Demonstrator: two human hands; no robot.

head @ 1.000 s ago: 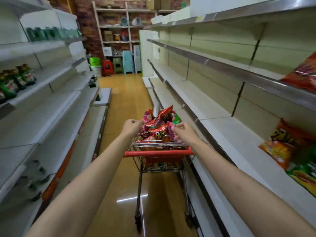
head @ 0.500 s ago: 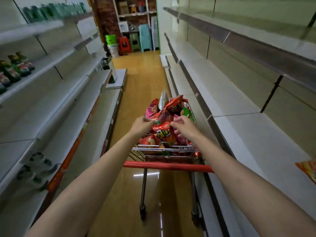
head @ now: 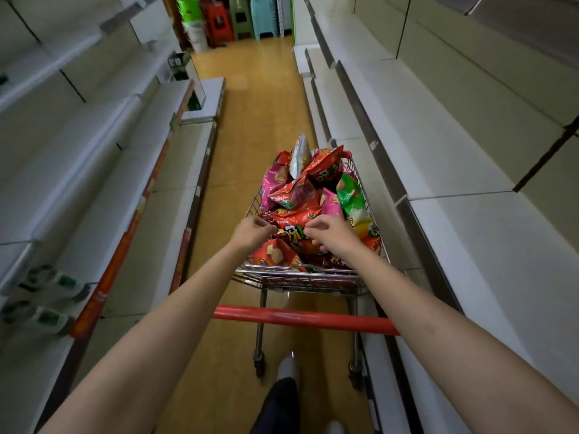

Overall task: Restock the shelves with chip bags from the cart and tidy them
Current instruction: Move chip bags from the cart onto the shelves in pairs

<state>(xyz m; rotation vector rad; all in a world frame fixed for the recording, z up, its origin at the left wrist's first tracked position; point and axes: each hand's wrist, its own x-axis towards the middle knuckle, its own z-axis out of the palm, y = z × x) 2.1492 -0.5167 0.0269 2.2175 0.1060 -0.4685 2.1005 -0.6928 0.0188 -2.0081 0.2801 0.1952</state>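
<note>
Left of the cart (head: 308, 278), your view took in white shelf tiers (head: 94, 170) that ran away down the aisle, with a few blurred green-labelled packages (head: 47, 296) on the lowest tiers nearest you. Beyond the cart's far end, at the head of the aisle, stood a green bucket (head: 188, 7) and stacked plastic stools (head: 233, 17) in red, green and blue. Your left hand (head: 252, 231) reached over the cart's near rim, its fingers curled onto the left edge of a red chip bag (head: 293, 228) that lay on top of the heap; whether they truly pinched the foil or only touched it could not be told. The chip bags (head: 308, 189) themselves, red, pink, green and one silvery, were piled above the wire basket, all still inside the cart. Your right hand (head: 333, 234) sat on the same red bag's right edge, fingers bent down onto it, the hold equally unclear. Below both forearms, the cart's red handle bar (head: 305, 319) crossed the picture, touched by neither hand. Under the handle, your dark trouser leg (head: 279, 405) and a pale shoe (head: 289, 369) showed on the yellow floor (head: 250, 120). Right of the cart, more white shelves (head: 454, 183) lay close beside its wire wall.
</note>
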